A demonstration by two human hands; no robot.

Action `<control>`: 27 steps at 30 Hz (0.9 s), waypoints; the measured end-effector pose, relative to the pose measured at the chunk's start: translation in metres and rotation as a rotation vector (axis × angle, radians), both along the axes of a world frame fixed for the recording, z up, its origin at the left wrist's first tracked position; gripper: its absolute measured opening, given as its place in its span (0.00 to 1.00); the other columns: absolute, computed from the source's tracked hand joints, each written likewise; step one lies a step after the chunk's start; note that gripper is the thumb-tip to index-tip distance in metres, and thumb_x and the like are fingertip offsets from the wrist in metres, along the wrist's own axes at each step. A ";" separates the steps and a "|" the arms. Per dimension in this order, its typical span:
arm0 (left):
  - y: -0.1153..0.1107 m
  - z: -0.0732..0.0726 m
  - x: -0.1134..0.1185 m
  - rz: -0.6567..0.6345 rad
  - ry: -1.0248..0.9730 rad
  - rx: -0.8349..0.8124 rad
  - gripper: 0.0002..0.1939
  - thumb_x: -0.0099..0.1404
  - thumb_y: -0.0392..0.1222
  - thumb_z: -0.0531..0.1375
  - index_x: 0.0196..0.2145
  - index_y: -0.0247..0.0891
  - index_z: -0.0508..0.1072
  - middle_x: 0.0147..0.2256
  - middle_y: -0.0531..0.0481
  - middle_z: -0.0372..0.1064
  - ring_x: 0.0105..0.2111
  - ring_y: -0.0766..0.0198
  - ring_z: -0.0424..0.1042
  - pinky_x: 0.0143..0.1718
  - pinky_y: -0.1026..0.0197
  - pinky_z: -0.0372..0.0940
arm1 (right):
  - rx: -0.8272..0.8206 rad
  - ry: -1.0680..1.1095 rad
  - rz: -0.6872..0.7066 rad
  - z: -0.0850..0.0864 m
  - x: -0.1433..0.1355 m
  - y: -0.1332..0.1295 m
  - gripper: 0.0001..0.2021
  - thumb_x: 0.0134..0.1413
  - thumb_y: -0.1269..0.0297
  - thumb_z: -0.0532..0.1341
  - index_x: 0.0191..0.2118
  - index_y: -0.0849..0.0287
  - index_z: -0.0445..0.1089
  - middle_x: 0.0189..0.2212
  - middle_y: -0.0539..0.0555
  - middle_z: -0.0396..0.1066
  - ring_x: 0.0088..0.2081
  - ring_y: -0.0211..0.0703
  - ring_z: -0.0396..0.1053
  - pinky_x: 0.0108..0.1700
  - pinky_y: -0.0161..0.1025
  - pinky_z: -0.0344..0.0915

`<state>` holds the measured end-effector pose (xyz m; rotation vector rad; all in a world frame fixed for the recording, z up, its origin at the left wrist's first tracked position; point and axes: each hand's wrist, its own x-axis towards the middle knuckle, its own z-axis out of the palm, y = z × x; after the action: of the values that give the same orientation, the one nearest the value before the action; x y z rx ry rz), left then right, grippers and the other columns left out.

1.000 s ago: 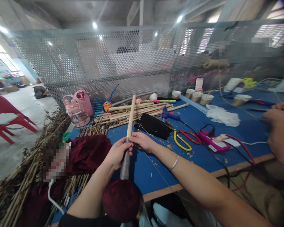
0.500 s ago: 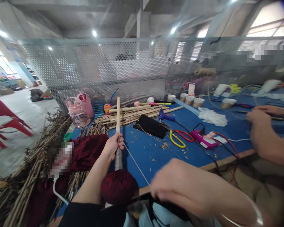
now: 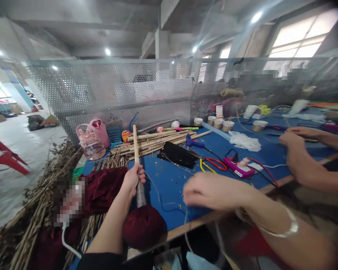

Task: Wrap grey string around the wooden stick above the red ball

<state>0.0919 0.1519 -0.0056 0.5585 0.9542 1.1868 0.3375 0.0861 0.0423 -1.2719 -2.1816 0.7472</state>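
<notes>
Closed round a pale wooden stick [image 3: 136, 144], my left hand [image 3: 133, 178] holds it upright and slightly tilted. Grey wrapping covers the stick's lower part, and a round dark red cloth ball [image 3: 144, 227] is at its bottom end, near the table edge. A thin string [image 3: 157, 187] runs from beside my left hand, slack, down over the table edge. My right hand [image 3: 205, 190], blurred by motion, is over the table edge to the right of the ball, with fingers curled; whether it holds the string cannot be made out.
Wooden sticks [image 3: 157, 140], black cloth [image 3: 178, 154], a blue glue gun [image 3: 194, 142], scissors [image 3: 216, 163] and a magenta power strip [image 3: 239, 167] lie on the blue table. Dried stalks [image 3: 30, 210] and dark red cloth [image 3: 104, 187] are at left. Another person's hands [image 3: 294, 140] are at right.
My right hand has moved up, away from my lap. The string, taut before, now hangs slack and curved. My left hand still holds the stick, and the camera view has shifted.
</notes>
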 end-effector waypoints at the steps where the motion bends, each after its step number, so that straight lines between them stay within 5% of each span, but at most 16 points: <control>1: 0.001 -0.001 0.000 0.001 0.000 -0.002 0.09 0.64 0.43 0.49 0.30 0.35 0.60 0.16 0.60 0.52 0.11 0.77 0.50 0.11 0.73 0.48 | 0.037 -0.057 -0.014 0.001 -0.009 0.017 0.12 0.49 0.58 0.60 0.22 0.60 0.70 0.23 0.56 0.70 0.30 0.42 0.67 0.30 0.34 0.57; 5: 0.004 -0.006 0.000 0.004 -0.002 -0.020 0.09 0.65 0.42 0.49 0.30 0.35 0.60 0.16 0.59 0.52 0.11 0.77 0.50 0.10 0.73 0.47 | -0.003 -0.229 -0.128 -0.008 -0.058 0.103 0.15 0.52 0.57 0.55 0.25 0.62 0.71 0.22 0.53 0.70 0.26 0.37 0.66 0.28 0.31 0.55; 9: 0.005 -0.008 -0.001 0.024 0.000 -0.022 0.09 0.64 0.43 0.49 0.30 0.35 0.60 0.16 0.59 0.52 0.11 0.77 0.50 0.10 0.73 0.47 | 0.049 -0.268 -0.460 -0.030 -0.096 0.175 0.12 0.53 0.61 0.53 0.36 0.61 0.71 0.36 0.57 0.72 0.39 0.43 0.68 0.36 0.33 0.58; 13: 0.004 -0.007 0.000 0.027 0.000 -0.017 0.10 0.64 0.43 0.49 0.30 0.35 0.60 0.16 0.59 0.52 0.11 0.77 0.50 0.10 0.73 0.47 | 0.012 -0.265 -0.574 -0.048 -0.112 0.210 0.13 0.50 0.61 0.57 0.37 0.66 0.70 0.39 0.66 0.70 0.42 0.51 0.68 0.38 0.38 0.60; 17: 0.003 -0.004 0.000 0.024 -0.001 -0.014 0.10 0.64 0.44 0.49 0.29 0.35 0.60 0.16 0.60 0.52 0.11 0.77 0.49 0.11 0.73 0.47 | 0.025 -0.188 -0.561 -0.048 -0.117 0.218 0.06 0.48 0.68 0.58 0.30 0.65 0.70 0.35 0.64 0.72 0.41 0.49 0.69 0.40 0.38 0.61; 20: 0.003 -0.005 0.001 0.023 -0.004 -0.011 0.10 0.64 0.44 0.49 0.30 0.35 0.60 0.16 0.60 0.52 0.11 0.77 0.49 0.11 0.73 0.47 | 0.109 -0.064 -0.535 -0.029 -0.113 0.217 0.08 0.53 0.69 0.52 0.31 0.63 0.68 0.35 0.60 0.72 0.41 0.46 0.68 0.40 0.37 0.61; 24: 0.005 -0.007 0.000 0.021 -0.009 -0.013 0.10 0.64 0.44 0.49 0.30 0.36 0.60 0.16 0.60 0.52 0.11 0.77 0.49 0.11 0.73 0.47 | 0.233 0.146 -0.469 0.020 -0.101 0.202 0.11 0.59 0.66 0.43 0.34 0.59 0.61 0.33 0.53 0.70 0.33 0.34 0.68 0.35 0.31 0.63; 27: 0.005 -0.007 0.000 0.016 -0.011 -0.014 0.10 0.64 0.44 0.49 0.30 0.35 0.60 0.16 0.59 0.52 0.11 0.77 0.49 0.11 0.73 0.47 | 0.204 0.580 -0.275 0.064 -0.089 0.174 0.07 0.58 0.64 0.45 0.32 0.58 0.55 0.28 0.50 0.68 0.21 0.31 0.63 0.23 0.28 0.60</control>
<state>0.0921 0.1571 -0.0129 0.5340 0.9587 1.1956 0.2488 0.2606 0.1060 -1.0564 -1.5387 0.6582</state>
